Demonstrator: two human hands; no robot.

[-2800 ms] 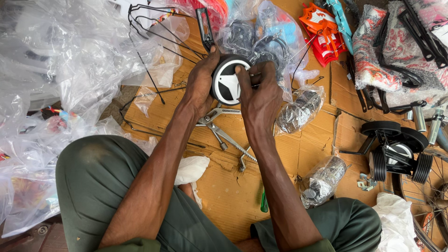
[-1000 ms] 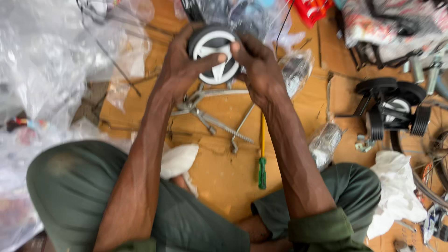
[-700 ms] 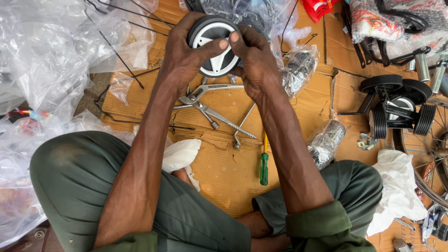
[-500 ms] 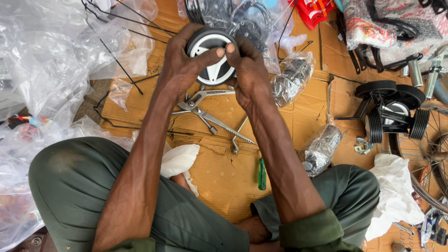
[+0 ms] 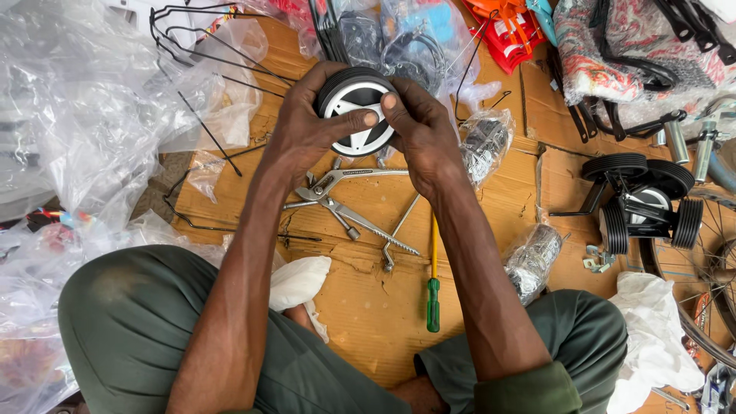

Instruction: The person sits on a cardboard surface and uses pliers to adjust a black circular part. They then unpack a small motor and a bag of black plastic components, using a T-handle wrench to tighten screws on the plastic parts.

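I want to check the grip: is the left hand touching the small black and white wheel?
Touching. The head view shows the left hand wrapped around the small wheel, its thumb pressed across the white hub; the right hand holds the other side.

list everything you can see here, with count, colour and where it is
small wheel: 1, black tyre with white hub, held up in both hands
pliers: 1, silver, on the cardboard under the wheel
screwdriver: 1, green handle with yellow shaft, on the cardboard between the knees
cardboard: brown, flattened on the floor
small wheels on brackets: a cluster, black, at right
wire frame: black, upper left
plastic wrapping: clear, heaped at left
wrapped parts: 2 clear bags, right of the arms
white cloth: 1, lower right
left hand: grips the wheel's left side
right hand: grips the wheel's right side
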